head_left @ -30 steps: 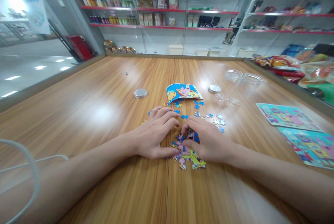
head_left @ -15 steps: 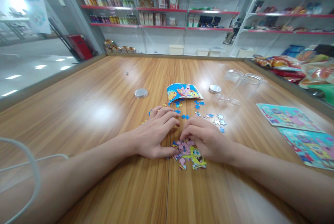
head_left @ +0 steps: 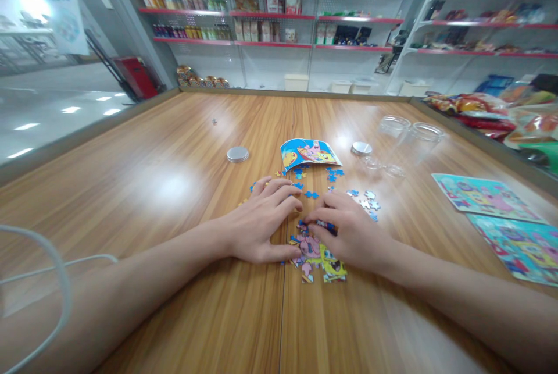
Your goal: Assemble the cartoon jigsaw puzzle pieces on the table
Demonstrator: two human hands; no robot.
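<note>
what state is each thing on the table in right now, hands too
left hand: palm down, fingers spread
right hand: fingers bent over the puzzle; grip on a piece unclear
joined puzzle: partly assembled, edges uneven
loose pieces: scattered, unjoined or unclear
curved picture card: bowed, picture up
two silver lids: flat, off the jars
two clear jars: uncovered
two picture sheets: flat, picture up

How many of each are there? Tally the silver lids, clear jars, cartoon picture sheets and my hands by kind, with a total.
Silver lids: 2
Clear jars: 2
Cartoon picture sheets: 3
Your left hand and right hand: 2
Total: 9
</note>
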